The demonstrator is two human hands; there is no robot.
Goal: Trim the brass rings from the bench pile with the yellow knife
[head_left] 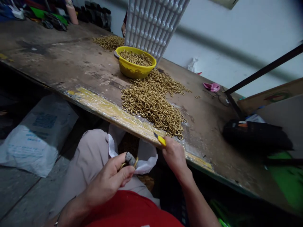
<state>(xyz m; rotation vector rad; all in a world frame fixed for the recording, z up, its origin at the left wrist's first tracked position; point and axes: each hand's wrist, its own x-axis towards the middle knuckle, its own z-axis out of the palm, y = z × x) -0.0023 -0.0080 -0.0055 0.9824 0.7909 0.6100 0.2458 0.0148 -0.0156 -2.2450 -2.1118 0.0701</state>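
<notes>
My left hand (111, 179) is closed over my lap, pinching a brass ring (129, 164) between a cloth-capped thumb and the fingers. My right hand (174, 156) is closed round a small yellow-handled knife (160, 139), its blade pointing up at the table's front edge. Just beyond it a wide heap of brass rings (153, 102) lies on the worn wooden table (71, 63). A yellow bowl (133, 67) filled with more rings stands behind the heap.
A second pile of rings (109, 42) lies farther back. A white perforated rack (153, 22) leans over the bowl. A black bag (257, 135) sits at the right, a white sack (38, 135) on the floor left. A white bag (144, 157) hangs by my knee.
</notes>
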